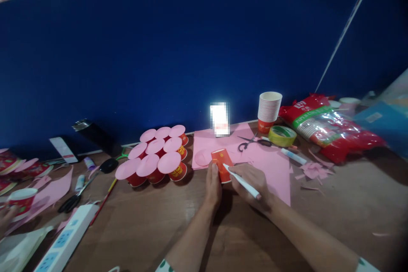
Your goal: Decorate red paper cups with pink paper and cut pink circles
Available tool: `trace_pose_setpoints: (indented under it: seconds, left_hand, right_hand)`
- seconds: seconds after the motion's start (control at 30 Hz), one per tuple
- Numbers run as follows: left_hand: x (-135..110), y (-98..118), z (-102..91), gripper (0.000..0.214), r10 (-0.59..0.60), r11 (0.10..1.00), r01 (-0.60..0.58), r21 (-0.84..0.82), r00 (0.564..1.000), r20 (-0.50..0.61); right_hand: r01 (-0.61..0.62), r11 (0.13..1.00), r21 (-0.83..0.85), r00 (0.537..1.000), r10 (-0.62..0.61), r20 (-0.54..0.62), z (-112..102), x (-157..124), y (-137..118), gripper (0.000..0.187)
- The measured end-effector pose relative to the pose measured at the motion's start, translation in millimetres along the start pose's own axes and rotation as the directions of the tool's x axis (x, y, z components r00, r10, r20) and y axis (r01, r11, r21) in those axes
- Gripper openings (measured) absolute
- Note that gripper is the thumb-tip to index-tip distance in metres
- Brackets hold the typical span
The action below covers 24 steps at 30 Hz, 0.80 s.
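A red paper cup (220,159) is upside down or tilted in front of me; I cannot tell which. My left hand (213,182) is closed round its left side. In my right hand (253,180) is a white marker pen (245,183), its tip against or very near the cup's wall. Under and behind the cup lie sheets of pink paper (270,174), with a cut pink circle (202,158) just left of it. Black scissors (250,142) rest on the paper beyond my right hand.
Left stand several red cups topped with pink discs (149,163). A cup stack (268,112), yellow tape (282,136), a glue stick (293,156) and a bag of cups (325,125) are right. Far left are a power strip (68,238) and another person's hand (7,216).
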<state>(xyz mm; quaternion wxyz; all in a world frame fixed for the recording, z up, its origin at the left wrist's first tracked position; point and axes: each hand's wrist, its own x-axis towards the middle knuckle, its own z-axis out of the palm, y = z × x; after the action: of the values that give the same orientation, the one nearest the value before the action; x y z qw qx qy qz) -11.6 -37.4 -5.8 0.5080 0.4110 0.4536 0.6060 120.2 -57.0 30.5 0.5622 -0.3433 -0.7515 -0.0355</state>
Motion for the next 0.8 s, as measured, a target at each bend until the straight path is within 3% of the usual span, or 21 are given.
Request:
trace_pose_setpoints:
  seconds: [0.53, 0.8]
  left_hand:
    - [-1, 1, 0.2, 0.045, 0.017, 0.999, -0.018, 0.036, 1.000, 0.022]
    - [2, -8, -1.4, 0.047, -0.027, 1.000, 0.026, -0.015, 0.999, -0.040]
  right_hand:
    - [0.011, 1.000, -0.020, 1.000, -0.011, -0.004, 1, 2, -1, 0.022]
    - [0.018, 0.999, -0.028, 1.000, -0.018, 0.007, 0, 2, -1, 0.018]
